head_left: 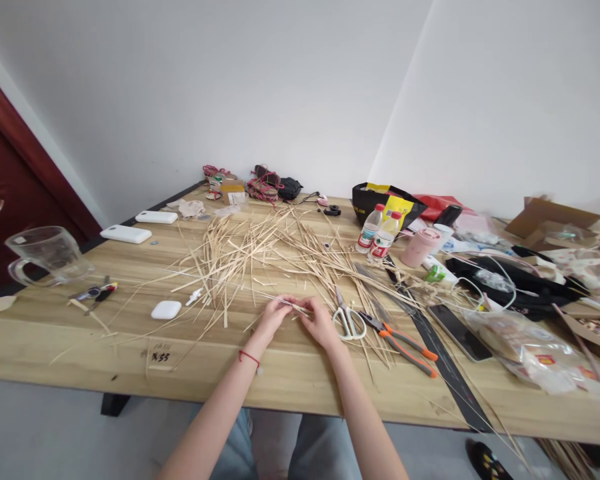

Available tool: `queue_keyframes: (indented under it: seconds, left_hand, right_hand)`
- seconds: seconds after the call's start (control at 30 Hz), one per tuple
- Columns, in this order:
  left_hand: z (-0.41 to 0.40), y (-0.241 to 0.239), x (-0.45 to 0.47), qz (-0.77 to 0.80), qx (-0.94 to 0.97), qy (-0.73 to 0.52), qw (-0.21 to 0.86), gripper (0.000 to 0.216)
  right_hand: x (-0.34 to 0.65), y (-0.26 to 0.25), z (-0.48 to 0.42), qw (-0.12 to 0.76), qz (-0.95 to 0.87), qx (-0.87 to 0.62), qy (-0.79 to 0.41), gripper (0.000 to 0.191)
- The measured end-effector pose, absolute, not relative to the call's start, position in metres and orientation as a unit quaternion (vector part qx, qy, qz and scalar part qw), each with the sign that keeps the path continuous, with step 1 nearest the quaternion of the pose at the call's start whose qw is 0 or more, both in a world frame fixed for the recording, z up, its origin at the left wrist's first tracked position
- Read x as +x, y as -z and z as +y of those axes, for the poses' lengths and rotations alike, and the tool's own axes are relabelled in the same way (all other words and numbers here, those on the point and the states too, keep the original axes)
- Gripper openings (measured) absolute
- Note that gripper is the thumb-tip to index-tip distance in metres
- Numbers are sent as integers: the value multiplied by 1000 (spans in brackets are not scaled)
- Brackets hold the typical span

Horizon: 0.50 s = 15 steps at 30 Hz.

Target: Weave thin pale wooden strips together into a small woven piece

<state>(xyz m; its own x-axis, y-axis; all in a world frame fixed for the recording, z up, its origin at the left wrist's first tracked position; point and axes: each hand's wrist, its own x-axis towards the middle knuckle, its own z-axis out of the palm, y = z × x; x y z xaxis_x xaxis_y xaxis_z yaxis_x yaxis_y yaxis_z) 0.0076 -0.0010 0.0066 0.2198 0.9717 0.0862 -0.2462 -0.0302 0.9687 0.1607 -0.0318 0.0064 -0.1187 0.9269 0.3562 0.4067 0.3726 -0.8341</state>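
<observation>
Both hands meet low over the wooden table, fingers pinched close together on a thin bamboo strip. My left hand is closed on it, and the strip runs out from there to the upper left. Close beside it, my right hand pinches near the strip's other end; the fingers partly hide that spot. Past the hands lies a loose heap of bamboo strips. White-handled scissors lie just right of my right hand, and orange-handled pliers rest beyond them.
A glass mug, white cases and a small tool are on the left. Two bottles, a pink cup, a phone and plastic bags crowd the right. The table's front edge is close to me.
</observation>
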Motion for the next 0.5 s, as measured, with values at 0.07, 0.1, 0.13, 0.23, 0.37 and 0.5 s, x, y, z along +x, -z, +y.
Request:
queue_keyframes:
  seconds: [0.07,0.1,0.13,0.23,0.37,0.5]
  left_hand:
    - [-1,-7,7,371,511,-517,578,18]
    - [-1,-8,7,375,513,-520,571,18]
    - [-2,-8,7,377,515,-523,565,19]
    - [-2,-7,6,376,509,-528,566,21]
    - [0,-2,6,347,475,-525,615,25]
    - [4,0,7,309,398,-523,688,23]
  right_hand:
    - [160,-7,-33,452,-693,-484,-284,18]
    - [159,-7,-33,450,-694,-485,-283,17]
    - [159,-7,-33,447,-696,-485,-282,16]
    - [159,-6,-34,441,-698,-485,-287,14]
    - [161,-5,-32,456,-688,-474,-307,15]
    - [162,-1,-28,487,-655,-474,-330,16]
